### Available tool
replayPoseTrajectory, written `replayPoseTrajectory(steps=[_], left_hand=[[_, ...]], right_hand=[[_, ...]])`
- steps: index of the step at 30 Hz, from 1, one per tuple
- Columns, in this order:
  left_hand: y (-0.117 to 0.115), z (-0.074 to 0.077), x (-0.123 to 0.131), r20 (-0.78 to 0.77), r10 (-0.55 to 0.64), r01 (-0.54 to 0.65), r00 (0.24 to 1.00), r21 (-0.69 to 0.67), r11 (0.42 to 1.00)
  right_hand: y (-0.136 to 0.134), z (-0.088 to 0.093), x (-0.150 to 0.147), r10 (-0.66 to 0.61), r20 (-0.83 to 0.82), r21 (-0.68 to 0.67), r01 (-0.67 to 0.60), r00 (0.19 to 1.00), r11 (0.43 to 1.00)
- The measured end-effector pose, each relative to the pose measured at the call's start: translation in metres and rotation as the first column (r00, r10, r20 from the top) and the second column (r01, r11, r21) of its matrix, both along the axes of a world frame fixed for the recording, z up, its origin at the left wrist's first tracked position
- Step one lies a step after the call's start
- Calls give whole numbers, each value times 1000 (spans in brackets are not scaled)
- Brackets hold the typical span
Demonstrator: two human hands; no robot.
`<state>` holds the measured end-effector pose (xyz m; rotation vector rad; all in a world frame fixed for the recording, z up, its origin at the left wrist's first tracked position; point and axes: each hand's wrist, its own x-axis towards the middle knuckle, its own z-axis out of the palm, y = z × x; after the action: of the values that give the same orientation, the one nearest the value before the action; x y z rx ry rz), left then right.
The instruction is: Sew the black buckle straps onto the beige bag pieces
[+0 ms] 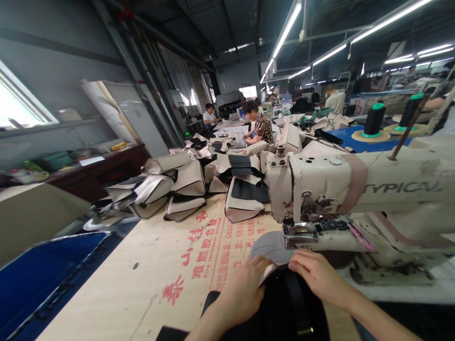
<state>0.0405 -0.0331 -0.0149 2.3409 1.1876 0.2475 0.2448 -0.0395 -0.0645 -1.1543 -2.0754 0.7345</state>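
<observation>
A black bag piece [280,310], with a strap running down it and a small gold-coloured fitting low on the strap, lies at the front of the table. My left hand [245,289] grips its upper left edge, where a bit of pale lining shows. On the upper right edge, my right hand [318,272] has its fingers and thumb closed. Both hands are just in front of the sewing machine [316,184], close to its needle area and the grey rounded plate [268,248]. The bag piece's lower part runs out of view.
Beige bag bodies with black trim [188,175] are heaped across the back of the plywood table [117,279]. A blue-lined bin [50,274] stands at left. Black thread cones [374,121] sit behind the machine. Co-workers [261,125] are seated farther back.
</observation>
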Motion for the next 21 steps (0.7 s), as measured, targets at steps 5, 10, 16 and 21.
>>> replayPoseTrajectory(steps=[5, 10, 16, 21], left_hand=[[18, -2, -6, -145, -203, 197, 968, -52, 979], [53, 14, -11, -79, -318, 302, 945, -169, 938], [59, -16, -16, 175, -172, 215, 969, -263, 941], [76, -34, 2, 204, -6, 79, 979, -349, 934]], right_hand=[[1, -1, -3, 12, -11, -5, -12, 1000, 1000], [13, -5, 2, -62, -63, -50, 59, 996, 997], [19, -11, -3, -97, -140, -135, 78, 985, 988], [16, -19, -9, -237, -243, -295, 161, 941, 942]])
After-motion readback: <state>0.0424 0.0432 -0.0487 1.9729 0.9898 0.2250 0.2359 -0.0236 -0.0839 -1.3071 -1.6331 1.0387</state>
